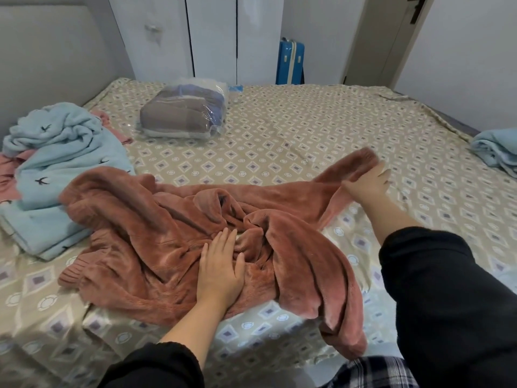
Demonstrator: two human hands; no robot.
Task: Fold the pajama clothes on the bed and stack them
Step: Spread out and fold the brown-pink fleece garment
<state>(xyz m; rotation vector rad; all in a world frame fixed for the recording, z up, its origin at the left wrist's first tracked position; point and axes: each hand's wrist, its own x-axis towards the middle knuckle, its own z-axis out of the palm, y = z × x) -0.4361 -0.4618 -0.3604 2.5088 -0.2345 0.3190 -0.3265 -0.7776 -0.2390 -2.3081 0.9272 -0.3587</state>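
Pin top mid-frame with flat, straight-fingered left grip and draw sleeve taut rightward with right grip, hold too blurred to tell.

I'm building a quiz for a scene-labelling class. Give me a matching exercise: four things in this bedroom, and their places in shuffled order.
Things:
1 pink pajama top
2 plastic-wrapped bundle
3 blue suitcase
4 folded light-blue cloth

Places:
A on the floor beyond the bed
B under the left hand
C at the bed's right edge
D on the far part of the bed, left of centre

Pairs: 1-B, 2-D, 3-A, 4-C
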